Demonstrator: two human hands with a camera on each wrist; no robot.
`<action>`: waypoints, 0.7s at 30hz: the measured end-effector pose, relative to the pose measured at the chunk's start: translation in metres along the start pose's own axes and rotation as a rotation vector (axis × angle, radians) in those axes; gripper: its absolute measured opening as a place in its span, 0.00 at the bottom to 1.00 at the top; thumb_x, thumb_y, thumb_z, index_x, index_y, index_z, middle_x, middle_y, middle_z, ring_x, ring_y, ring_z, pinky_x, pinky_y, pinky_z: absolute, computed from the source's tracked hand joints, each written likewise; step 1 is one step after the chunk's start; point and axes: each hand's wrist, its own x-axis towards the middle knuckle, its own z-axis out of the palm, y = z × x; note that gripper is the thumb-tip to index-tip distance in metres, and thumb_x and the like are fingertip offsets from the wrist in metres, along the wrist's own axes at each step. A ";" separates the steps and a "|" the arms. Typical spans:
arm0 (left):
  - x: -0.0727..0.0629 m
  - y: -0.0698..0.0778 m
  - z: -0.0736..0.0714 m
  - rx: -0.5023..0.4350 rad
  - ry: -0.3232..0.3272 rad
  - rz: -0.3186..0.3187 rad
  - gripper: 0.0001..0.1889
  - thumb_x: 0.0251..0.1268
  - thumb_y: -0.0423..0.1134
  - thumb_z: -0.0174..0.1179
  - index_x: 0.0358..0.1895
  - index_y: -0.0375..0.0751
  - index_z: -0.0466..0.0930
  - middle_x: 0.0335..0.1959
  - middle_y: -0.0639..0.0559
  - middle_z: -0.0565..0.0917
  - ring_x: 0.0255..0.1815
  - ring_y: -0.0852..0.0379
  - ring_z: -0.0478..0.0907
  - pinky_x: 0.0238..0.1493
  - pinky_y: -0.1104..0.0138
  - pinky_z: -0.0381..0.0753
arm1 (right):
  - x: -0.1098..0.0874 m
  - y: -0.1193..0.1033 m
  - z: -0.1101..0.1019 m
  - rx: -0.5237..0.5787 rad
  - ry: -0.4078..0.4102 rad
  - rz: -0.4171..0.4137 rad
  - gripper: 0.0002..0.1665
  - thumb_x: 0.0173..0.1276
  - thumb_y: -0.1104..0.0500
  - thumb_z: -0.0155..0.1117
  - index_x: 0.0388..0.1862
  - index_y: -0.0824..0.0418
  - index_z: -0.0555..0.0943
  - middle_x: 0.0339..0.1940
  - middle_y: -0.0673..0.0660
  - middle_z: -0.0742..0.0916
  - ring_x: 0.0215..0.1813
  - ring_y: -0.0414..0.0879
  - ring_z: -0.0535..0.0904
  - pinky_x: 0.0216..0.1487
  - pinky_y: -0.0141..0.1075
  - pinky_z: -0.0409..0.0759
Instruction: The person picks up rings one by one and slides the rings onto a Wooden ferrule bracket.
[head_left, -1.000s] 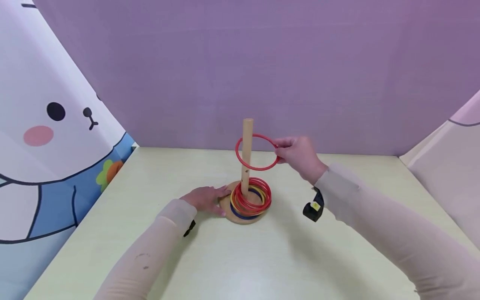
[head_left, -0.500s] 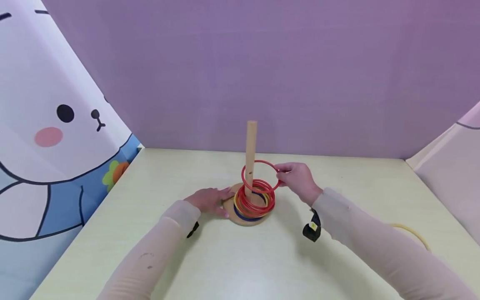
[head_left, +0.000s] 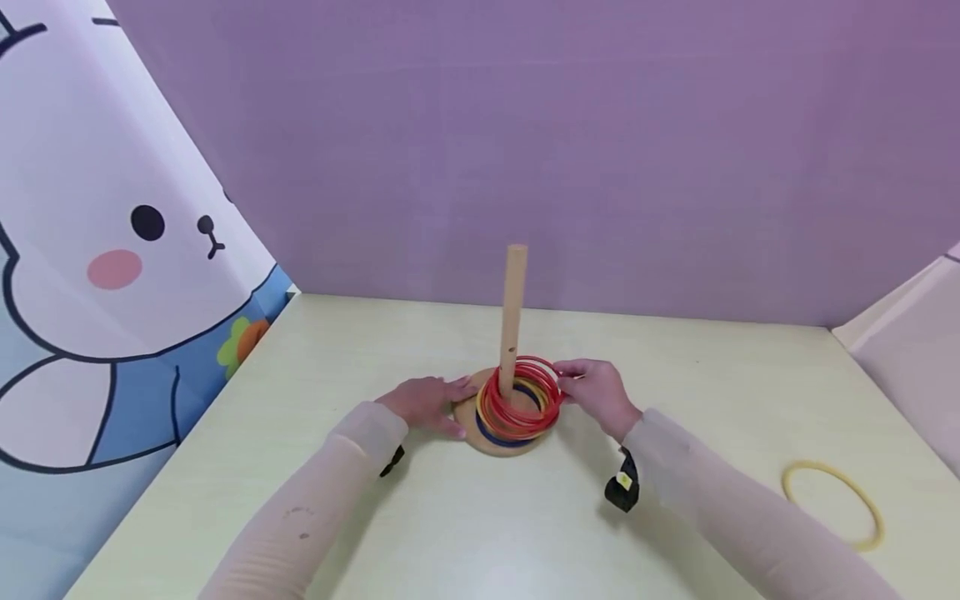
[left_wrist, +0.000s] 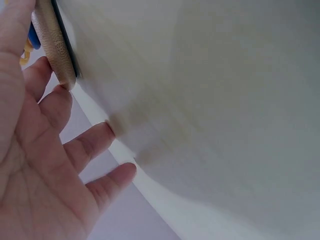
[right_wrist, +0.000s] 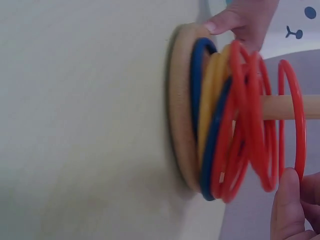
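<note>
A wooden peg (head_left: 513, 308) rises from a round wooden base (head_left: 469, 423) on the table. Red, yellow and blue rings (right_wrist: 215, 135) lie stacked around the peg's foot, some of them tilted. My right hand (head_left: 600, 397) pinches one red ring (right_wrist: 299, 120) between thumb and fingers; it encircles the peg just above the stack, as the right wrist view shows. My left hand (head_left: 426, 405) rests against the base's left side, fingers spread. In the left wrist view, some fingertips touch the base's edge (left_wrist: 59, 55) while others rest on the table.
A loose yellow ring (head_left: 879, 533) lies at the table's right, partly behind my right sleeve. A purple cloth (head_left: 600, 167) backs the table (head_left: 525, 533). Cartoon-printed cloth (head_left: 67, 333) stands at the left, a pale panel (head_left: 915, 350) at the right.
My right hand has lowered the red ring along the peg from halfway up to just above the stack. My left hand stays on the base. The yellow ring has come into view.
</note>
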 end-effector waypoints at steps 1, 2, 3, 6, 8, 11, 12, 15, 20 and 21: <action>0.000 0.001 0.000 0.003 -0.001 0.003 0.41 0.57 0.57 0.65 0.74 0.58 0.59 0.76 0.57 0.55 0.72 0.41 0.59 0.68 0.50 0.60 | 0.000 0.002 0.001 0.001 0.000 0.002 0.17 0.68 0.70 0.56 0.55 0.74 0.78 0.48 0.69 0.84 0.31 0.42 0.83 0.38 0.36 0.84; 0.000 0.002 -0.001 0.007 -0.004 0.003 0.41 0.57 0.57 0.65 0.74 0.58 0.59 0.76 0.57 0.55 0.72 0.41 0.59 0.68 0.49 0.60 | -0.001 0.004 0.002 0.001 -0.001 0.001 0.17 0.67 0.70 0.56 0.54 0.74 0.79 0.48 0.68 0.84 0.32 0.42 0.83 0.39 0.36 0.84; 0.000 0.003 -0.001 0.012 -0.007 0.004 0.41 0.57 0.57 0.65 0.74 0.58 0.59 0.76 0.57 0.55 0.72 0.41 0.59 0.67 0.49 0.61 | -0.001 0.005 0.003 0.001 -0.004 -0.001 0.17 0.67 0.70 0.56 0.54 0.74 0.79 0.47 0.68 0.84 0.32 0.42 0.83 0.38 0.36 0.84; 0.000 0.005 -0.002 0.050 -0.018 0.006 0.41 0.57 0.58 0.64 0.74 0.58 0.58 0.76 0.57 0.54 0.72 0.42 0.59 0.67 0.49 0.61 | -0.001 0.009 0.006 -0.015 -0.011 -0.015 0.17 0.66 0.69 0.56 0.53 0.74 0.79 0.44 0.66 0.85 0.30 0.41 0.81 0.37 0.35 0.83; 0.000 0.005 -0.002 0.090 -0.014 0.020 0.41 0.57 0.59 0.64 0.74 0.57 0.58 0.76 0.57 0.55 0.72 0.42 0.58 0.67 0.48 0.61 | -0.001 0.011 0.007 -0.028 -0.015 -0.025 0.17 0.66 0.69 0.56 0.52 0.73 0.80 0.41 0.64 0.85 0.29 0.40 0.81 0.36 0.34 0.83; -0.001 0.005 -0.001 0.175 -0.001 0.050 0.41 0.58 0.61 0.62 0.74 0.55 0.58 0.76 0.57 0.55 0.74 0.43 0.54 0.67 0.46 0.59 | -0.002 0.014 0.008 -0.044 -0.022 -0.032 0.17 0.65 0.68 0.57 0.51 0.72 0.81 0.36 0.61 0.85 0.27 0.40 0.80 0.34 0.33 0.83; -0.001 0.004 -0.001 0.199 0.008 0.061 0.41 0.58 0.62 0.61 0.74 0.54 0.59 0.76 0.56 0.56 0.74 0.43 0.53 0.67 0.45 0.59 | -0.002 0.014 0.008 -0.047 -0.023 -0.033 0.16 0.65 0.68 0.57 0.51 0.72 0.81 0.35 0.60 0.84 0.27 0.41 0.80 0.34 0.33 0.83; -0.003 0.003 -0.001 0.243 0.025 0.078 0.41 0.59 0.63 0.59 0.74 0.53 0.59 0.76 0.57 0.56 0.76 0.45 0.47 0.67 0.43 0.57 | -0.003 0.014 0.007 -0.059 -0.028 -0.031 0.15 0.65 0.67 0.58 0.49 0.72 0.81 0.33 0.59 0.84 0.28 0.42 0.80 0.35 0.35 0.83; -0.004 0.001 -0.002 0.259 0.026 0.095 0.41 0.59 0.62 0.59 0.74 0.52 0.59 0.75 0.57 0.57 0.76 0.46 0.47 0.67 0.41 0.56 | -0.005 0.015 0.004 -0.068 -0.046 -0.027 0.16 0.66 0.65 0.60 0.50 0.72 0.80 0.32 0.57 0.83 0.29 0.43 0.80 0.37 0.38 0.83; -0.004 0.001 -0.002 0.258 0.021 0.095 0.41 0.60 0.62 0.59 0.74 0.52 0.59 0.75 0.57 0.57 0.76 0.46 0.47 0.67 0.41 0.56 | -0.006 0.016 0.002 -0.063 -0.049 -0.034 0.16 0.66 0.65 0.60 0.50 0.72 0.80 0.32 0.57 0.83 0.29 0.43 0.80 0.37 0.38 0.84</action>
